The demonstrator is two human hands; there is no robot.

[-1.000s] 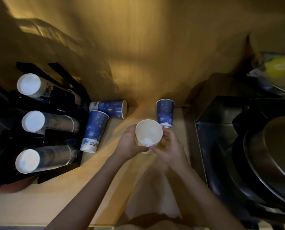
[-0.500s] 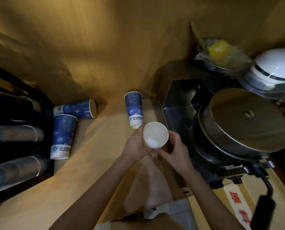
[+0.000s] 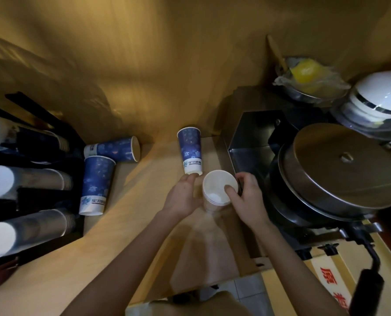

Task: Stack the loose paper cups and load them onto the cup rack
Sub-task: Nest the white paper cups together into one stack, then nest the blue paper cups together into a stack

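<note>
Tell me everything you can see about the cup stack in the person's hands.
The cup stack is a few nested paper cups, mouth up and tilted toward the camera, held above the counter. The inside is plain white; several rims show stepped at its near side, and the outer print is hidden. The right hand pinches the rim, thumb inside, fingers outside. The left hand is at its left side; contact there is hard to tell. It sits just in front of the inverted blue cup.

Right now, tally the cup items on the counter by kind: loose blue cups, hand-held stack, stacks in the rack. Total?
Loose blue cups: 3
Stack held in both hands: 1
Stacks lying in the cup rack: 3
Total: 7
</note>
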